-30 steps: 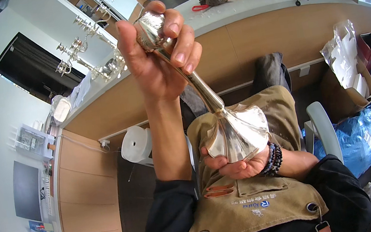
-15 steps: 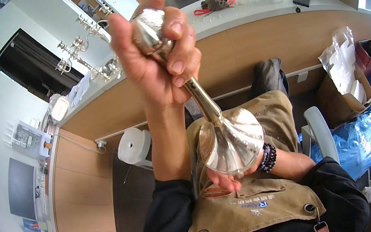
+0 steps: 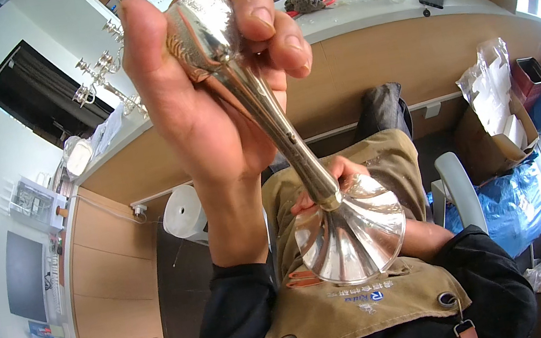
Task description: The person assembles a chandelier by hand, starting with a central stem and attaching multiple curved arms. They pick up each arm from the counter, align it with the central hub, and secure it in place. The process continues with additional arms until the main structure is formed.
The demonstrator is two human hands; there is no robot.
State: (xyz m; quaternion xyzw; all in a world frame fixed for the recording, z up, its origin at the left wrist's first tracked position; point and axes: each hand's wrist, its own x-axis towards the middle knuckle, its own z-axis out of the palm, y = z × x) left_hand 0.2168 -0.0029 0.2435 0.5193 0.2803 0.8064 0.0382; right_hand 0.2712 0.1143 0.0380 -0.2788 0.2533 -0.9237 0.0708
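- While my left hand (image 3: 199, 120) gripped the rounded end (image 3: 215, 22) of a silver stemmed piece (image 3: 258, 100), its stem (image 3: 292, 146) slanted down over my brown apron (image 3: 394, 323);
- my right hand (image 3: 345, 168) sat mostly hidden behind the fluted foot (image 3: 353, 244), fingers bent; whether they held it, I could not tell;
- a silver candelabrum (image 3: 105, 71) stood on the counter (image 3: 360, 19), at left.

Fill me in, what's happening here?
One person's left hand grips the rounded end of a silver-coloured stemmed piece, whose fluted foot points toward the tan apron. The right hand is behind the foot, partly hidden; I can't tell whether it touches. A silver-coloured candelabrum stands off to the left.
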